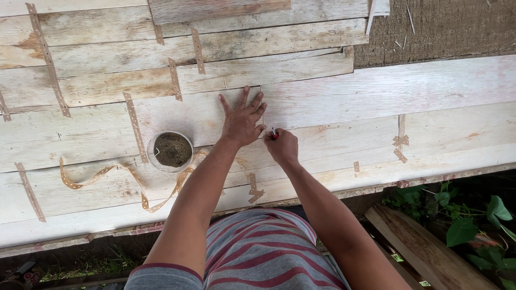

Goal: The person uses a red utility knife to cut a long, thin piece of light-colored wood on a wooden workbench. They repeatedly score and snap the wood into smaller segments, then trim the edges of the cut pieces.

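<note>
My left hand [242, 119] lies flat with fingers spread on a sheet of pale wood veneer [376, 107]. Right beside it my right hand [281, 146] is closed around a small tool with a red handle [274, 134], its tip down on the veneer next to the left hand's fingers. The veneer sheets are joined by strips of perforated brown tape [134, 124]. A loose length of that tape [107, 174] curls across the boards to my left. A round tin [170, 150] with dark fibrous contents stands left of my left forearm.
Overlapping veneer sheets [215, 48] lie further back. A brown woven mat [441, 27] shows at the top right. Below the near edge [376, 185] are green leaves [473, 225] and a wooden plank [424, 247] at the right.
</note>
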